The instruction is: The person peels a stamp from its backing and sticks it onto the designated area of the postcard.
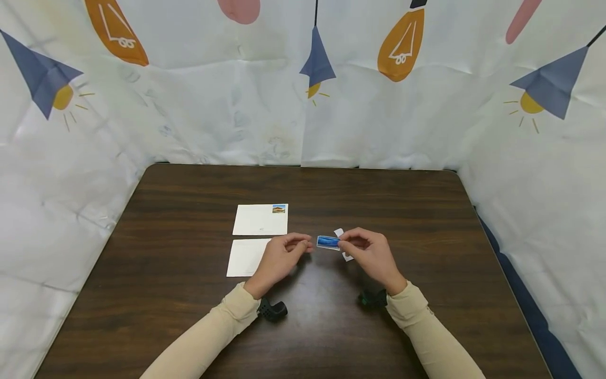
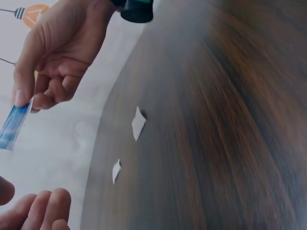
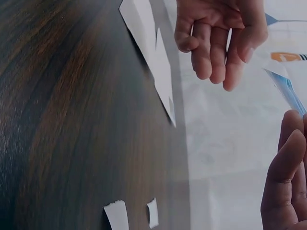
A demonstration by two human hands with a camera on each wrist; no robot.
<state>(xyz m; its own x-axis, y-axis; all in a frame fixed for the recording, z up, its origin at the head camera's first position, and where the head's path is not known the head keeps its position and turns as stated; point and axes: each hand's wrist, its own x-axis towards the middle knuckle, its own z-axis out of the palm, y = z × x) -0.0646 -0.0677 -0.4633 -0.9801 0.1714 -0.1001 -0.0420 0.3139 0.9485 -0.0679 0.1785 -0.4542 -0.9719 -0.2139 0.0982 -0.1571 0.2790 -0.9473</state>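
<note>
Between thumb and fingers my right hand (image 1: 371, 253) pinches one end of a small blue stamp (image 1: 327, 241) with a white border, held over the table. The stamp (image 2: 14, 125) also shows in the left wrist view, its free end pointing away from the right hand (image 2: 64, 52). Just left of it, my left hand (image 1: 282, 258) has loosely bent fingers with nothing between them; the right wrist view shows this hand (image 3: 218, 40) apart from the stamp. A white envelope (image 1: 247, 258) lies partly behind my left hand. Beyond it lies another white envelope (image 1: 255, 221) bearing a small picture stamp (image 1: 279, 209) at its top right corner.
Two torn white paper scraps, a larger scrap (image 2: 138, 123) and a smaller scrap (image 2: 116, 171), lie on the dark wooden table (image 1: 189, 316) below the right hand. White printed curtains (image 1: 227, 121) stand along the table's back and sides.
</note>
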